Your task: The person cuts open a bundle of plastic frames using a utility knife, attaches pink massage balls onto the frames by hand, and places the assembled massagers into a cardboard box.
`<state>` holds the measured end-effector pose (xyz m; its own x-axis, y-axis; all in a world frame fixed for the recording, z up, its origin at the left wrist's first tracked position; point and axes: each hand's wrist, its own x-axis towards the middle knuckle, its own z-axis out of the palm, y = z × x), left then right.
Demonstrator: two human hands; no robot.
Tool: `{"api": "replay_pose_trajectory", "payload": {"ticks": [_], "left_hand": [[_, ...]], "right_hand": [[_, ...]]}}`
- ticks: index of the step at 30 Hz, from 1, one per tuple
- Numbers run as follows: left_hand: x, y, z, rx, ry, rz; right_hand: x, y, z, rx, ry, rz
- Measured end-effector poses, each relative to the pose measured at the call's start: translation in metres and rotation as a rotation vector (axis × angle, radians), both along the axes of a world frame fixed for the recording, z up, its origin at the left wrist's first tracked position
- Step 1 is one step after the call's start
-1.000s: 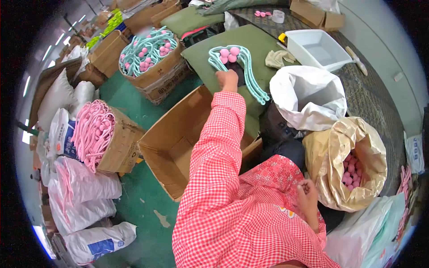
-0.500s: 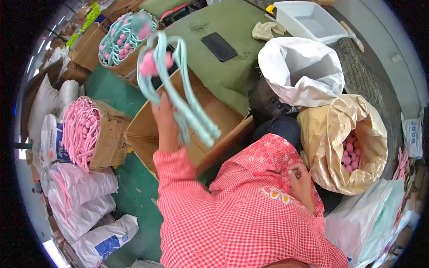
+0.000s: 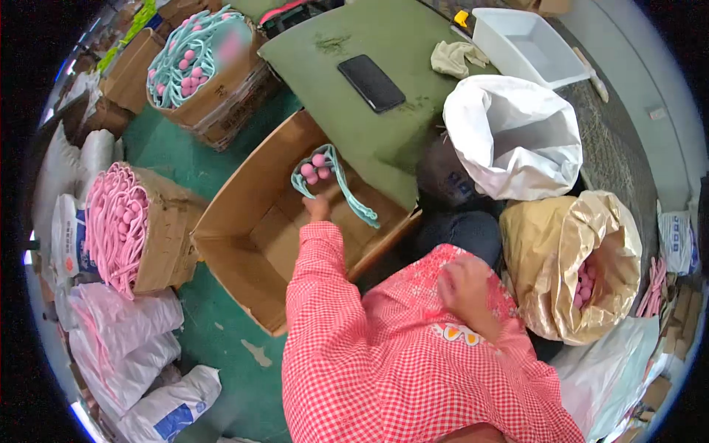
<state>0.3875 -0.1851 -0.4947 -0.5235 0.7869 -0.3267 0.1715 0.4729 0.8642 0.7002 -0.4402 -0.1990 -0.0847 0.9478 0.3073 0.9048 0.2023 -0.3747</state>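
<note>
My left hand (image 3: 317, 208) is down inside a cardboard box (image 3: 244, 199), with its fingers closed at the edge of a bundle of mint-green cords (image 3: 353, 199). Several pink balls (image 3: 314, 171) sit at the looped end of that bundle, while its straight ends point toward the box's near right side. Over my lap, beside the red checked apron, is my right hand (image 3: 465, 288). Motion smears its fingers, and nothing can be made out in it.
A carton of mint cords (image 3: 177, 74) stands at the far left, another of pink cords (image 3: 118, 221) nearer. To the right are a white sack (image 3: 473, 133), a gold sack of pink balls (image 3: 535, 258) and a white tub (image 3: 509, 44). A phone (image 3: 371, 83) lies on green cloth.
My left hand has lowered the cord bundle from above the box's rim into the box. My right hand has shifted up and left over my lap. The whole view has turned slightly.
</note>
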Motion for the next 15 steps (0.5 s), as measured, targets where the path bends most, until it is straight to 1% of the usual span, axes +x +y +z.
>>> {"api": "replay_pose_trajectory", "payload": {"ticks": [1,2,3,4,6,7,10,12,14,15], "left_hand": [[0.006,0.012,-0.046,-0.021,0.014,0.118],[0.023,0.016,-0.023,-0.046,0.025,0.234],[0.031,0.008,0.002,-0.023,-0.042,0.174],[0.033,0.011,-0.011,-0.028,-0.053,0.172],[0.034,0.019,-0.047,0.043,-0.066,0.183],[0.036,0.019,-0.053,0.117,-0.025,0.205],[0.034,0.031,-0.067,0.114,0.0,0.247],[0.037,0.04,-0.064,0.049,-0.058,0.286],[0.034,0.046,-0.08,0.126,0.029,0.257],[0.036,0.047,-0.088,0.116,0.029,0.261]], "right_hand": [[-0.004,0.007,-0.011,0.017,-0.029,0.064],[-0.006,0.013,-0.016,0.031,-0.061,0.128],[-0.007,0.015,-0.018,0.044,-0.034,0.143],[-0.007,0.015,-0.019,0.04,-0.046,0.141],[-0.004,0.016,-0.021,0.01,-0.036,0.194],[-0.006,0.018,-0.022,0.015,-0.01,0.19],[-0.009,0.022,-0.023,0.028,-0.034,0.19],[-0.005,0.022,-0.034,0.036,-0.052,0.211],[-0.006,0.023,-0.037,0.058,-0.063,0.241],[-0.006,0.022,-0.041,0.066,-0.101,0.225]]}}
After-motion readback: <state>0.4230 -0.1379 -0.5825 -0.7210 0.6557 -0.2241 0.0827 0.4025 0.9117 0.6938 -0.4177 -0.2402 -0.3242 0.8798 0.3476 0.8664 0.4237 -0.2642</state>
